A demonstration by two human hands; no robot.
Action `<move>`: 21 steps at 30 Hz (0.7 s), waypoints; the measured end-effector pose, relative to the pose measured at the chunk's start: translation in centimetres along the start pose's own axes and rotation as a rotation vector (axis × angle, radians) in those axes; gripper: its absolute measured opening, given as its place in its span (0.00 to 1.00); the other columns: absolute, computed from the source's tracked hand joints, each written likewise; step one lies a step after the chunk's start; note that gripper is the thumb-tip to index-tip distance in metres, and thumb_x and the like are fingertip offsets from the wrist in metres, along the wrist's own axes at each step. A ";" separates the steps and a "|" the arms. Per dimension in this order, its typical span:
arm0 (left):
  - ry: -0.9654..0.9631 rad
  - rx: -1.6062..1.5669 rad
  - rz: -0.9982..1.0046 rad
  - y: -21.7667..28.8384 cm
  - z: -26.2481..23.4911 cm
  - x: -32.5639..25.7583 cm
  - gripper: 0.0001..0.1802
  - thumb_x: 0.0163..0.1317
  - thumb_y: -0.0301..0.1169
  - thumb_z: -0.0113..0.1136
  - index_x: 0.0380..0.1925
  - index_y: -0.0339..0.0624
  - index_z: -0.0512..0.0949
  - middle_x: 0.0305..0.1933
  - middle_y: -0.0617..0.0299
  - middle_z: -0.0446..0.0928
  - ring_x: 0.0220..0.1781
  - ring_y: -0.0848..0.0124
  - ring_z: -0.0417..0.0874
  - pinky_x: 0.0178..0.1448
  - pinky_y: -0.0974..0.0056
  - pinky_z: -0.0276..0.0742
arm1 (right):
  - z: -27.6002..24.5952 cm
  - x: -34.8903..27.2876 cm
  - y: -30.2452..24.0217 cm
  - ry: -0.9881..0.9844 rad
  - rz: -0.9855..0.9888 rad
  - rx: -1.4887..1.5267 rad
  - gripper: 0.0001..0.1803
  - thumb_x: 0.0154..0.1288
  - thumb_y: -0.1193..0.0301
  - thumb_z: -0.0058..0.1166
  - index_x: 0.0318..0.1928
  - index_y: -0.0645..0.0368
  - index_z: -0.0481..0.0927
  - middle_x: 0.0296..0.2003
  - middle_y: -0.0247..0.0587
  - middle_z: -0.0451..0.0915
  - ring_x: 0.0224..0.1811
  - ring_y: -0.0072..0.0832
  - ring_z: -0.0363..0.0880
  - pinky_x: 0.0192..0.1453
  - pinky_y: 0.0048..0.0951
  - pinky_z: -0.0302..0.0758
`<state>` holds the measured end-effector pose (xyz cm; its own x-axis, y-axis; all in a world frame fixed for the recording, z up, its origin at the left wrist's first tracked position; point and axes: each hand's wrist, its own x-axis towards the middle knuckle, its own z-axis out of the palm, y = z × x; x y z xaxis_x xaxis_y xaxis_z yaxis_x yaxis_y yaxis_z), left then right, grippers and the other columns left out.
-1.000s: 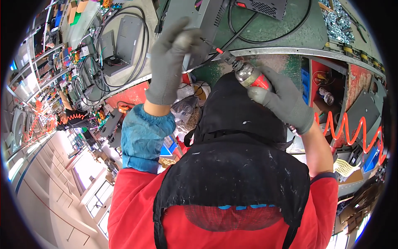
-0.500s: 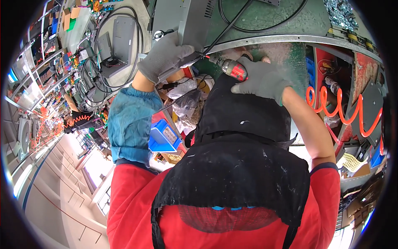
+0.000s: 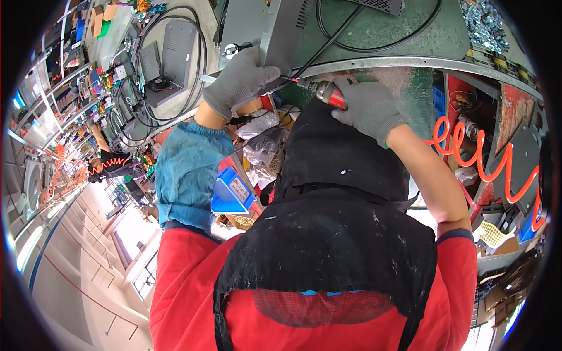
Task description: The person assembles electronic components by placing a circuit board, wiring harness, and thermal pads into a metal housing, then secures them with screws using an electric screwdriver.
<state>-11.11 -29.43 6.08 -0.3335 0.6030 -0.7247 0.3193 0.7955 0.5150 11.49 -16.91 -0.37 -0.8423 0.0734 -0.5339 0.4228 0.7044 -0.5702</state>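
A grey metal housing (image 3: 281, 44) with vent slots lies at the bench edge, a black cable coming off it. My left hand (image 3: 241, 83), in a grey knit glove, is closed on the housing's near corner. In my gloved right hand (image 3: 369, 106) is a red and silver power screwdriver (image 3: 329, 93), its fingers wrapped round the body. The driver's bit points left and meets the housing's edge close to my left fingertips. Whether a screw sits under the tip is too small to tell.
A blue bin (image 3: 232, 193) and plastic bags (image 3: 263, 146) are by my left forearm. An orange coiled air hose (image 3: 480, 146) hangs at the right. Small metal parts (image 3: 485, 26) are heaped at the far right. Another grey panel (image 3: 174, 55) and looped cables lie at the left.
The housing and my left hand have shifted slightly right. My right hand has turned a little around the power screwdriver and moved slightly left. The orange hose has swayed.
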 end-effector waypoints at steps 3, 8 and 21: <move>-0.016 -0.024 0.005 -1.3 0.0 0.4 0.15 0.58 0.29 0.61 0.44 0.31 0.78 0.35 0.54 0.83 0.35 0.68 0.83 0.42 0.65 0.78 | 0.6 0.2 0.1 0.065 -0.029 -0.036 0.36 0.58 0.52 0.61 0.64 0.48 0.66 0.36 0.46 0.84 0.37 0.45 0.84 0.40 0.43 0.79; -0.024 0.001 0.029 -2.5 0.0 1.1 0.15 0.59 0.30 0.62 0.42 0.31 0.79 0.32 0.55 0.83 0.31 0.70 0.82 0.39 0.65 0.78 | 0.6 0.5 0.3 0.102 -0.052 -0.056 0.33 0.58 0.53 0.61 0.60 0.49 0.67 0.35 0.44 0.84 0.36 0.44 0.84 0.39 0.43 0.78; -0.032 -0.134 0.023 -3.2 0.3 1.4 0.16 0.56 0.32 0.62 0.44 0.36 0.80 0.28 0.56 0.82 0.31 0.68 0.83 0.37 0.61 0.77 | -0.2 0.7 0.4 0.047 -0.023 -0.065 0.35 0.58 0.48 0.61 0.61 0.51 0.67 0.35 0.43 0.83 0.37 0.43 0.84 0.51 0.48 0.68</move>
<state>-12.38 -31.19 3.30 -0.2985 0.6204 -0.7253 0.2043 0.7838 0.5864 11.02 -16.38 -0.83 -0.8668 0.0888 -0.4907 0.3822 0.7504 -0.5393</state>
